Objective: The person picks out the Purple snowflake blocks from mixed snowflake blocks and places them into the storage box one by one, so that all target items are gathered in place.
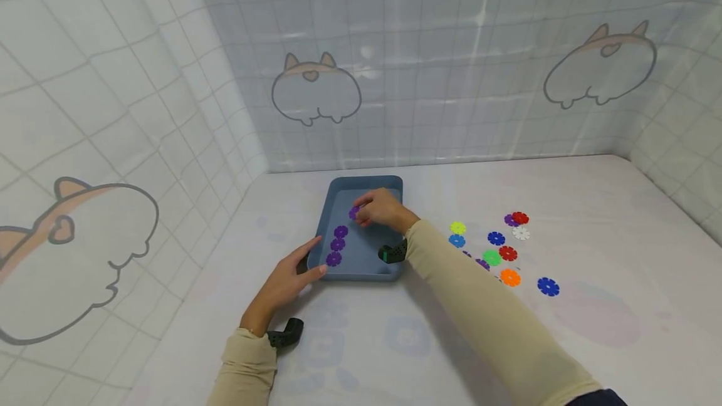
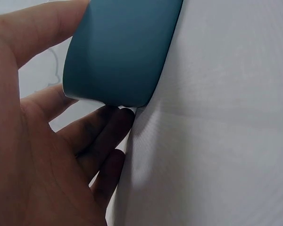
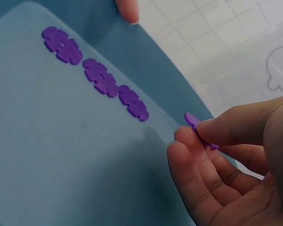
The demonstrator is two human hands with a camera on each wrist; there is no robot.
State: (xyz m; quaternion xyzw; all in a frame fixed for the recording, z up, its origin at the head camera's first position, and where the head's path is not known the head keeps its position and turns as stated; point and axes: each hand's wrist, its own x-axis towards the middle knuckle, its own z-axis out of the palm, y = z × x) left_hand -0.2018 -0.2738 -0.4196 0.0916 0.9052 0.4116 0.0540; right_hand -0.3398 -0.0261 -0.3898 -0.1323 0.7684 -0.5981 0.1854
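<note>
A blue-grey tray (image 1: 369, 271) lies on the table. Along its left side, three purple snowflake discs (image 1: 338, 244) form a row, their notched edges plain in the right wrist view. Between thumb and fingertips, my right hand (image 1: 383, 210) pinches another purple snowflake disc (image 3: 201, 132), raised over the tray beyond the row's far end. My left hand (image 1: 286, 281) holds the tray's near left corner, thumb at the rim and fingers along the outer side. In the left wrist view several fingers (image 2: 106, 134) curl by the tray's underside.
Right of the tray, loose snowflake discs lie scattered, among them an orange disc (image 1: 510, 277), a green disc (image 1: 492, 257), a yellow disc (image 1: 458, 227) and a dark blue disc (image 1: 548, 286). My right sleeve (image 1: 479, 306) covers part of this group. Tile-patterned curtains (image 1: 417, 80) enclose the table.
</note>
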